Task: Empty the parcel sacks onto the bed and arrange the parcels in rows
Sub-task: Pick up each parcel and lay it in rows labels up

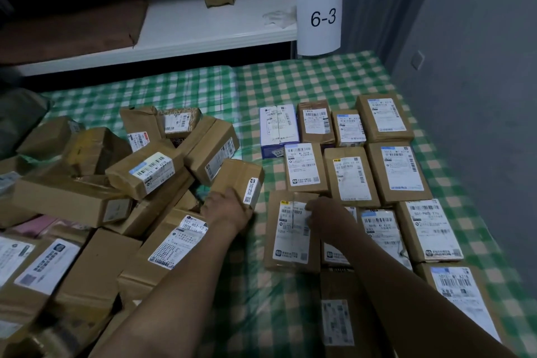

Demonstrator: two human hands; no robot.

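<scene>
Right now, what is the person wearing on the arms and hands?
Nothing that shows. The left hand and right hand have no gloves; both forearms are uncovered down to the frame's edge, with no sleeve, watch or band in view.

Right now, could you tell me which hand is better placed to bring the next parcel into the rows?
Left. The left hand grips a brown cardboard parcel at the pile's edge; the right hand rests on a labelled brown parcel lying in the rows.

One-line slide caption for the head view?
Left hand grips a heap parcel; right hand touches a labelled parcel in the rows on the checked bed.
</scene>
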